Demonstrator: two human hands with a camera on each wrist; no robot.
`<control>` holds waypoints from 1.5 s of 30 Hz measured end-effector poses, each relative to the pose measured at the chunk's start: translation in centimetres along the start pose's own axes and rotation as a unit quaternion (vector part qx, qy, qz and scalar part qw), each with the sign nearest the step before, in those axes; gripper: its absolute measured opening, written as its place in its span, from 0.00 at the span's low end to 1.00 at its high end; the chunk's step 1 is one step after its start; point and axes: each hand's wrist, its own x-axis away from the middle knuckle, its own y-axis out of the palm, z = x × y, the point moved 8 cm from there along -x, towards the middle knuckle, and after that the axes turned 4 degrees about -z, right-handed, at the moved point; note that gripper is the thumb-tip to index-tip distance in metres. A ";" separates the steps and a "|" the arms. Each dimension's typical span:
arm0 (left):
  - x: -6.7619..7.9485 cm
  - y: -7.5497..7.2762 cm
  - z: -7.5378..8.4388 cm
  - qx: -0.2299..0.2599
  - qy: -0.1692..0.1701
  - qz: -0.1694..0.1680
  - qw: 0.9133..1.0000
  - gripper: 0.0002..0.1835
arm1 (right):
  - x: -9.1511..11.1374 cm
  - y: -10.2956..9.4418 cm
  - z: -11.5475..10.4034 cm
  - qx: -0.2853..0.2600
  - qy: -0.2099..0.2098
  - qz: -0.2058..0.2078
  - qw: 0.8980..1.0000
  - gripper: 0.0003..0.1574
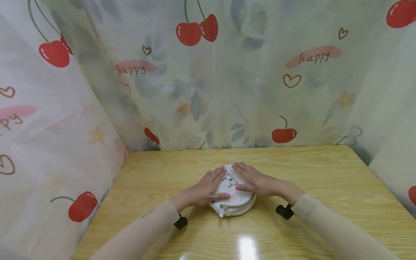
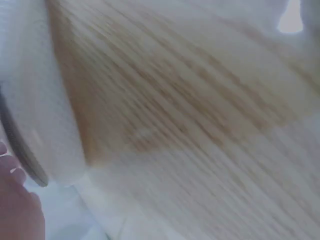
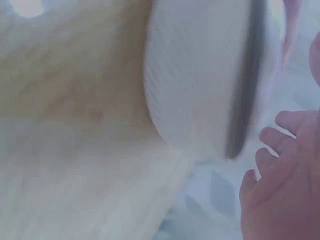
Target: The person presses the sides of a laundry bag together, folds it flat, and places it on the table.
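Observation:
A round white zippered pouch [image 1: 234,193] with a dark line drawing of glasses on its lid lies on the wooden table. My left hand [image 1: 208,186] rests on its left side with straight fingers, the thumb lying across the lid. From the right, my right hand [image 1: 255,178] lies over the far right part of the lid, thumb pointing inward. The grey zipper runs round the pouch's side, with a pale pull tab [image 1: 221,211] at the front. In the right wrist view the pouch's side wall [image 3: 195,75] shows next to the spread fingers [image 3: 280,142].
The wooden table [image 1: 146,173] extends round the pouch on every side. Behind and beside it hang curtains [image 1: 214,90] printed with cherries, hearts and "happy". Black wrist cameras are strapped under both sleeves. A bright glare patch lies on the tabletop near the front.

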 end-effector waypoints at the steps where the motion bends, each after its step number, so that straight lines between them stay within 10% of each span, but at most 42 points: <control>1: 0.2 -0.3 0.1 -0.003 0.001 0.005 1.000 0.51 | 0.1 -0.5 0.0 -0.009 0.003 0.005 1.000 0.50; 8: 2.4 -2.8 1.8 -0.059 0.081 0.066 0.993 0.45 | 0.8 -3.5 0.9 -0.093 0.025 0.043 0.994 0.47; 14: 3.6 -3.1 4.8 -0.167 0.194 0.102 0.961 0.43 | 0.4 -4.7 1.8 -0.095 0.029 0.062 0.993 0.43; 25: 3.1 -0.4 7.2 -0.290 0.272 0.103 0.912 0.52 | -2.5 -3.7 1.6 -0.119 -0.016 0.037 0.992 0.39; 39: 1.1 2.2 7.1 -0.306 0.275 0.023 0.911 0.37 | -5.3 0.4 2.0 -0.098 -0.040 -0.025 0.994 0.33; 45: 0.6 3.5 6.2 -0.276 0.251 -0.026 0.928 0.37 | -5.4 2.3 2.4 -0.007 -0.050 -0.047 0.998 0.34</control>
